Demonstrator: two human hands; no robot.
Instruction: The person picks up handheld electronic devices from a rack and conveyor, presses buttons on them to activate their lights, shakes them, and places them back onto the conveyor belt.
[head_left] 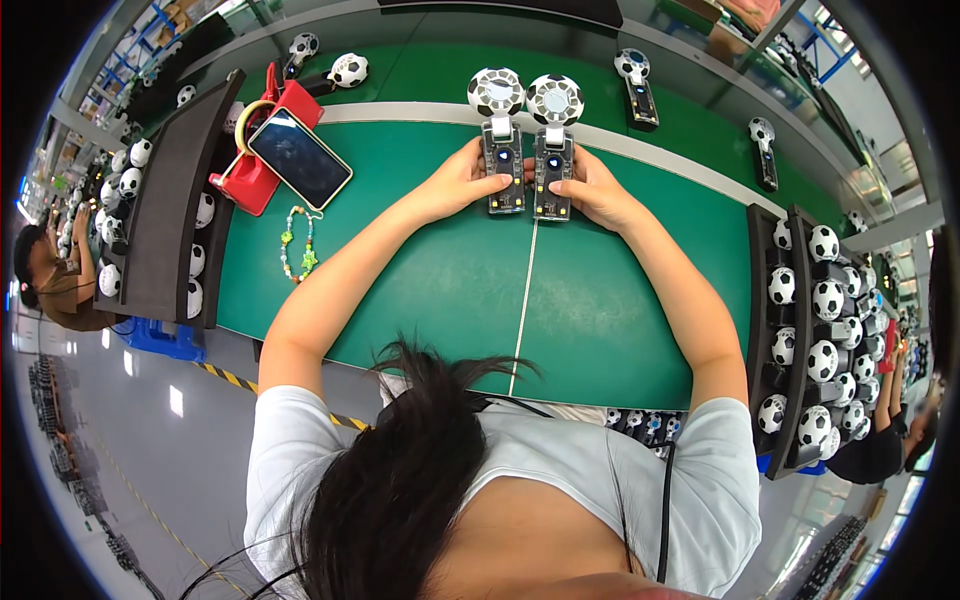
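In my left hand (pixel 460 186) is a handheld device (pixel 503 150) with a dark see-through body and a round, football-patterned head. The thumb lies across its front near a small lit spot. A matching device (pixel 553 150) is held upright beside it, my right hand (pixel 597 192) closed round its outer side with the thumb on the lower front. Both bodies stand side by side with a narrow gap, heads toward the far edge of the green table (pixel 440 270). Most fingers are hidden behind the devices.
At left, a phone (pixel 302 158) leans on a red tape dispenser (pixel 247 187), near a beaded strap (pixel 297 243). More football-headed devices (pixel 637 85) lie on the far green strip. Racks of them (pixel 800 330) flank the table. Other people (pixel 65 270) sit at both sides.
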